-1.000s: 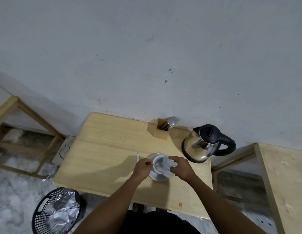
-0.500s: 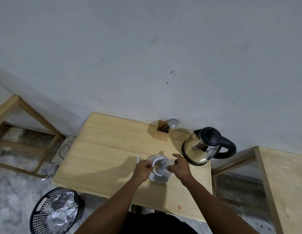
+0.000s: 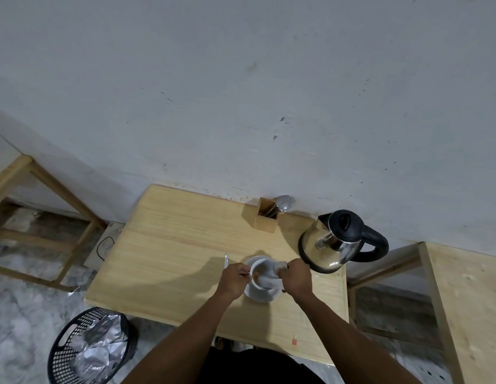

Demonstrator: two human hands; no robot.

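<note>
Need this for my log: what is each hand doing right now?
Left hand: curled, gripping the cup at its rim.
Right hand: closed, pinching a white sachet above the cup.

One head-worn view only: looks forward-down from above table (image 3: 172, 245), wall (image 3: 241, 79) filling top (wide-angle); cup (image 3: 256, 273) close below.

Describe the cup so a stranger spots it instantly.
On the light wooden table, look beside the steel kettle. The white cup stands on a white saucer, the only crockery there, with the right hand holding a white sachet over it.
</note>
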